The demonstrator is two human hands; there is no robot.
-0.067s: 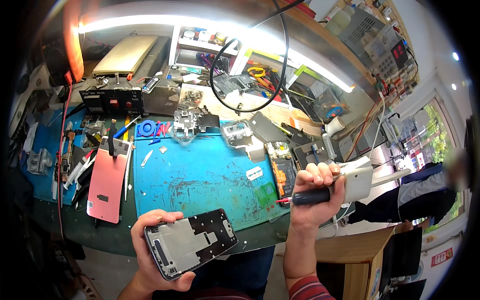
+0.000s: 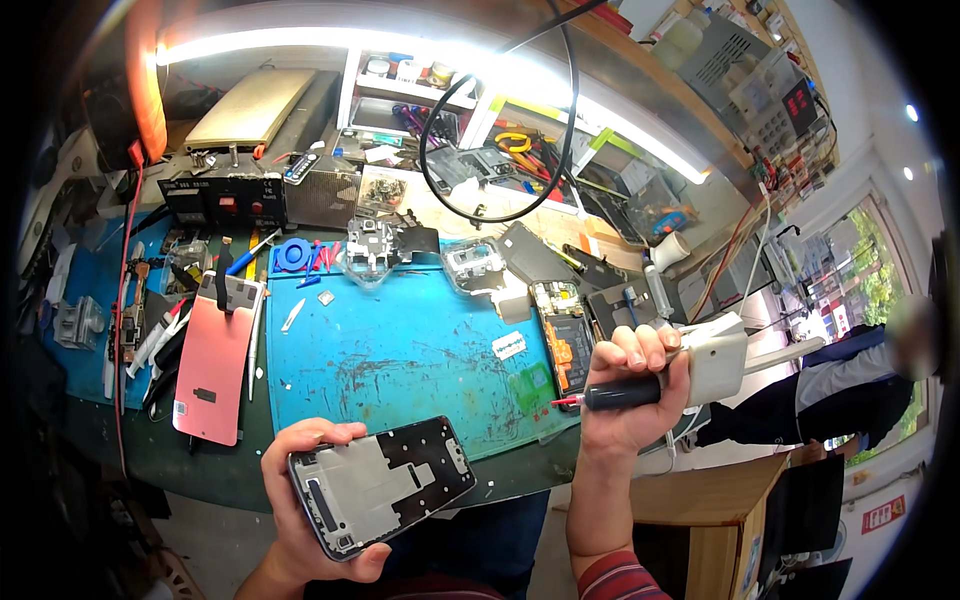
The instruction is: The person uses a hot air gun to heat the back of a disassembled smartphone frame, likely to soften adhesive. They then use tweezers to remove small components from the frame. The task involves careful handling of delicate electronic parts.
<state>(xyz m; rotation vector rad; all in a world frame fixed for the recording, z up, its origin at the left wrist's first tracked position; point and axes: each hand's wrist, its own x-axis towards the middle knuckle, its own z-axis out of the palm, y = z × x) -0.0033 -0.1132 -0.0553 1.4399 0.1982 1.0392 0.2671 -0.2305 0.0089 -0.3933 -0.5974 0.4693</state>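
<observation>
Head view: set against the frame a moment earlier, almost nothing shifts. The left hand still grips the phone frame from below, near the person and just off the near edge of the blue mat. The right hand stays closed around a black tool, its red tip pointing left, over the mat's right corner. The work looks paused between moves. Mid-mat is bare; a pink panel lies left, an opened phone right.

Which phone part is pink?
The flat panel lying left of the blue mat. The frame in the left hand is black and grey.
</observation>
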